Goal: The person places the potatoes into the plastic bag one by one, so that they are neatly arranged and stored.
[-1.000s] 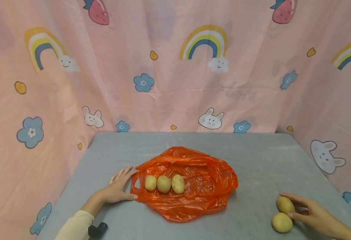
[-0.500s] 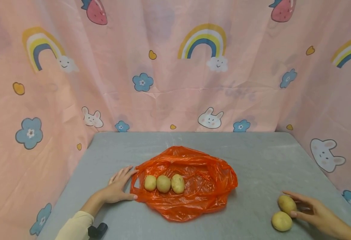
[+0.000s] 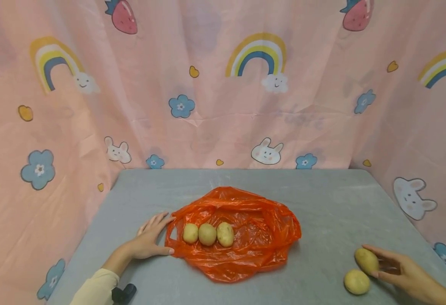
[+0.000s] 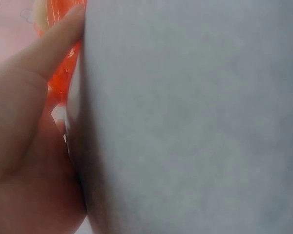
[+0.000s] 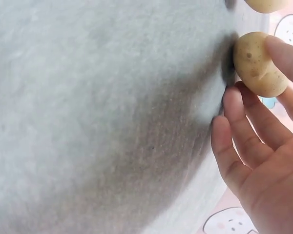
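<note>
An orange plastic bag (image 3: 257,245) lies flat and open on the grey table (image 3: 322,203), with three small yellow potatoes (image 3: 207,234) in a row on it. My left hand (image 3: 148,241) rests flat on the table at the bag's left edge, thumb touching the plastic. The left wrist view shows that hand (image 4: 24,122) against the bag (image 4: 61,73). At the right front, my right hand (image 3: 394,271) holds a potato (image 3: 365,259) between thumb and fingers on the table. A second loose potato (image 3: 356,281) lies just in front of it. The right wrist view shows the held potato (image 5: 256,63) at my right hand's (image 5: 259,156) fingertips.
A pink curtain (image 3: 223,106) printed with rainbows, rabbits and flowers hangs close behind and on both sides of the table. A small black mount (image 3: 124,292) sits at my left wrist. Bare grey tabletop lies between the bag and the right-hand potatoes.
My right hand and the potato in it have shifted slightly to the right, away from the other loose potato. The left hand and the bag have stayed still.
</note>
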`<state>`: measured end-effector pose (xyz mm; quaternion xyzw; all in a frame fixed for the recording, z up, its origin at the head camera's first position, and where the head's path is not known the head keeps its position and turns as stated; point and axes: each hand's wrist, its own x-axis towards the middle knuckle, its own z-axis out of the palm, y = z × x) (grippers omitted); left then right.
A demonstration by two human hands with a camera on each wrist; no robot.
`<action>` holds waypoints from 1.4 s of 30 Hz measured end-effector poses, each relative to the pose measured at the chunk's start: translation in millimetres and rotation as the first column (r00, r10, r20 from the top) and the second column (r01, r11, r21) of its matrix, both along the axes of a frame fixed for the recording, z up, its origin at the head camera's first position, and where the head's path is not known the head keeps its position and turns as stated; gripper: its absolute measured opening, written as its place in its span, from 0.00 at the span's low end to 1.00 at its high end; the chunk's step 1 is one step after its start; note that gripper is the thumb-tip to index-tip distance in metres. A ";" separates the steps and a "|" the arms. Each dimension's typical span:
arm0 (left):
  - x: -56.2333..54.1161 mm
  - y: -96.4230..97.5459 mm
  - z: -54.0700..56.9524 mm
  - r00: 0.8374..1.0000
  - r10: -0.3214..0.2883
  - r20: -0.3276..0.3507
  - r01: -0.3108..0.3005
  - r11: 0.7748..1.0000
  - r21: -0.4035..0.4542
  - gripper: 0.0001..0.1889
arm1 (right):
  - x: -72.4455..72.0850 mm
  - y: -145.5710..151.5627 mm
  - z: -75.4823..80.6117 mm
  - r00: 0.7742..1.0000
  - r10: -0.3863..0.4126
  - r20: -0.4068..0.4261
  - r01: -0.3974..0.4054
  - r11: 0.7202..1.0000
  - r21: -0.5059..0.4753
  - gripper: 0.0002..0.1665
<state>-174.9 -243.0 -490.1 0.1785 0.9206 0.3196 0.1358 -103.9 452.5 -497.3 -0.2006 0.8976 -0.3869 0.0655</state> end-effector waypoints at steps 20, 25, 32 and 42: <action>2.6 0.4 -1.9 1.000 0.006 -0.027 -0.005 0.999 0.037 0.53 | -5.9 -4.0 17.5 0.960 -0.096 0.262 0.047 0.981 0.189 0.40; 1.7 -1.4 -5.4 0.999 0.006 -0.034 -0.005 1.000 0.022 0.53 | -6.9 -1.4 12.8 0.965 -0.089 0.248 0.051 0.986 0.157 0.40; -2.3 -2.3 -6.4 0.998 0.005 -0.059 -0.003 1.000 0.024 0.53 | -9.3 -4.7 10.5 0.977 -0.092 0.191 0.060 0.984 0.166 0.40; 1.1 -1.6 -6.9 0.998 -0.006 -0.057 0.008 0.999 0.040 0.54 | -15.7 -17.0 28.8 0.980 -0.162 0.114 0.142 0.975 0.172 0.38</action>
